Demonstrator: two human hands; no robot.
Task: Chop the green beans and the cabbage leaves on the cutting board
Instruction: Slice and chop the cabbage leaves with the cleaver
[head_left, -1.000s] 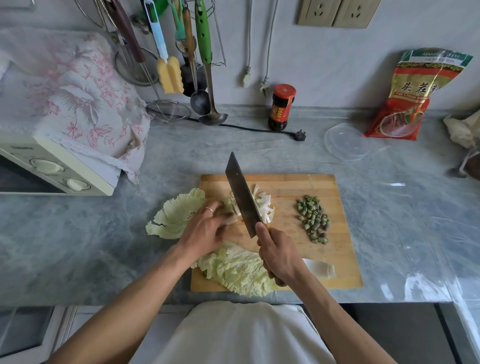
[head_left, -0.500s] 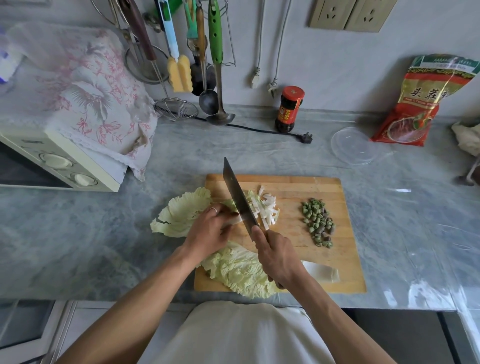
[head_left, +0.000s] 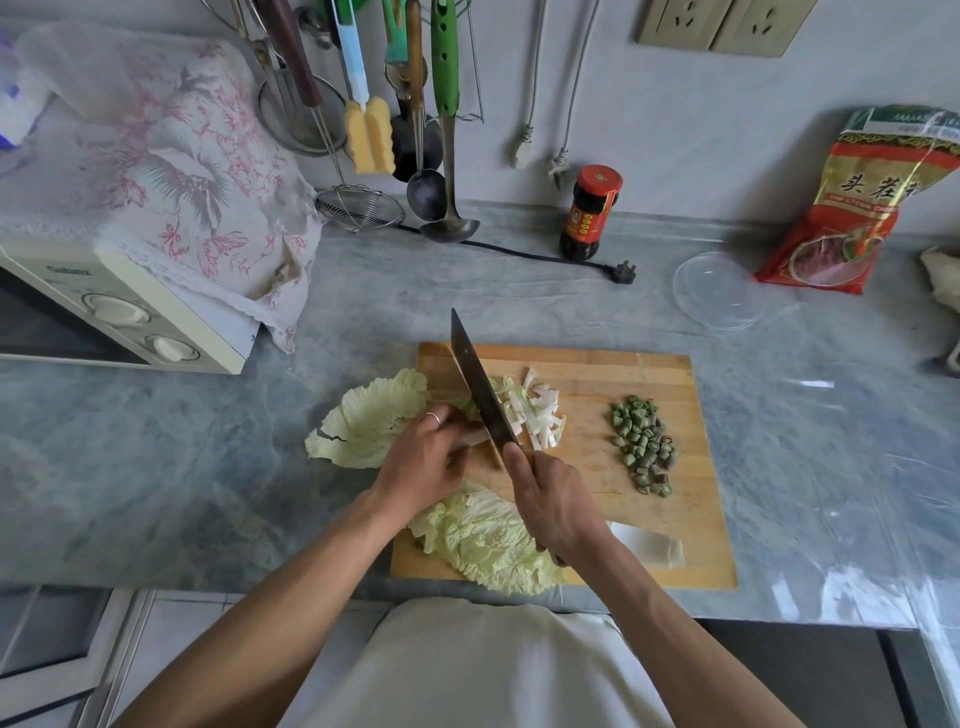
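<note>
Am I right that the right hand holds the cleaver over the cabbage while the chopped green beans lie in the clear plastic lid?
Not quite. The head view shows the chopped green beans piled on the cutting board, not in the clear plastic lid. The right hand does hold the cleaver over the cabbage.

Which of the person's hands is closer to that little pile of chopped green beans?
The right hand, gripping the knife just left of the beans. The left hand is farther left, beyond the blade, holding the cabbage.
</note>
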